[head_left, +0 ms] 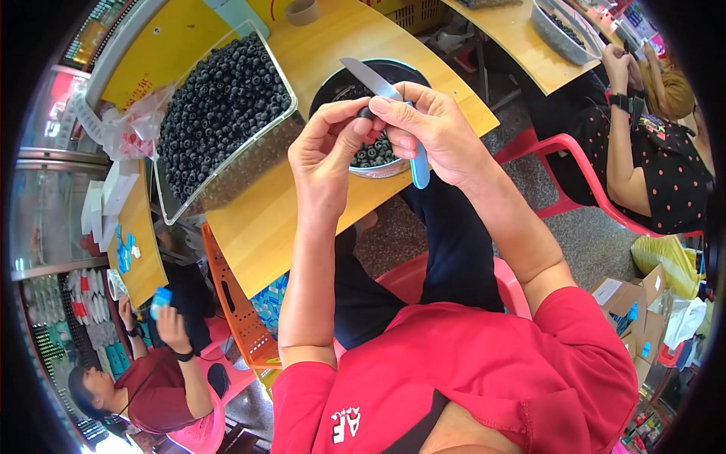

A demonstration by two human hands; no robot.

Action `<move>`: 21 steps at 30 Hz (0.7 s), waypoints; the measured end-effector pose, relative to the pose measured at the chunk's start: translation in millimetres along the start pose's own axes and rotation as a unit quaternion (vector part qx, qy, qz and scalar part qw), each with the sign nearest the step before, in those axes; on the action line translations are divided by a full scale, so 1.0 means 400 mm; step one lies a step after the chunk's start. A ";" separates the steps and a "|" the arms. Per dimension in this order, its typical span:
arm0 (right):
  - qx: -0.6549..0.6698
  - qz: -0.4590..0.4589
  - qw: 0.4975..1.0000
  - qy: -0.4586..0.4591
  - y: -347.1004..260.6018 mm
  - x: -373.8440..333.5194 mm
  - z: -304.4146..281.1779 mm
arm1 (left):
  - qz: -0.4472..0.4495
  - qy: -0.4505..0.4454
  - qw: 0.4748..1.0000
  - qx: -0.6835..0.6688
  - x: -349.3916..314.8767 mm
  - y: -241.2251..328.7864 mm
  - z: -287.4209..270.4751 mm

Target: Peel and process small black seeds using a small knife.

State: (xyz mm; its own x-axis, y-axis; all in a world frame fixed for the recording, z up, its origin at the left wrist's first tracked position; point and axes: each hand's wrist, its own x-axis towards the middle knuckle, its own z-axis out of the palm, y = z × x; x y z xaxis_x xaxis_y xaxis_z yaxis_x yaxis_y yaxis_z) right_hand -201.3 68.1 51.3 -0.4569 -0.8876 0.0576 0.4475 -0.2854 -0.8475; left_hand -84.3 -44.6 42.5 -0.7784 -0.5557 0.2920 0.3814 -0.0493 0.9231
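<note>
My left hand (327, 144) pinches a small dark round piece (365, 113), much like a blueberry, between thumb and fingertips. My right hand (442, 132) is closed around the blue handle of a knife (369, 79); its silver blade points up and to the left, and its thumb meets the left fingers at the piece. Below both hands is a round bowl (378, 172) partly filled with similar dark pieces (375, 157). To the left, a clear rectangular tub (253, 163) is heaped with many of these pieces (223, 113).
The tub and bowl stand on a wooden table (261, 250). A roll of tape (302, 11) lies at its far edge. An orange crate (231, 303) is below left. At lower left a seated person (162, 386) holds something blue; another person (643, 163) sits right by a red chair (567, 155).
</note>
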 end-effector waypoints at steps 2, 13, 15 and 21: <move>-0.024 -0.006 1.000 -0.005 -0.002 -0.002 -0.002 | -0.024 0.002 0.999 -0.025 0.000 0.002 -0.003; -0.332 -0.116 0.936 -0.019 -0.016 -0.044 0.012 | -0.069 0.019 0.992 -0.101 0.006 -0.018 -0.018; -0.335 -0.093 0.937 -0.022 -0.010 -0.042 0.008 | -0.074 -0.009 0.994 -0.080 0.002 -0.014 -0.019; -0.343 -0.124 0.929 -0.053 -0.025 -0.039 -0.004 | -0.097 -0.048 0.988 -0.107 0.002 -0.004 -0.034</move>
State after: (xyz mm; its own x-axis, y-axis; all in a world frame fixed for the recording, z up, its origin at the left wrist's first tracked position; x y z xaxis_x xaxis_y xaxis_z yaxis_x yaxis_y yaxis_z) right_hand -199.7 85.5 58.1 -0.3864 -0.8663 0.3164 -0.2742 -0.2197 -0.9362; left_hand -78.8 -56.2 38.0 -0.8873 -0.4374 0.1462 0.3084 -0.3270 0.8933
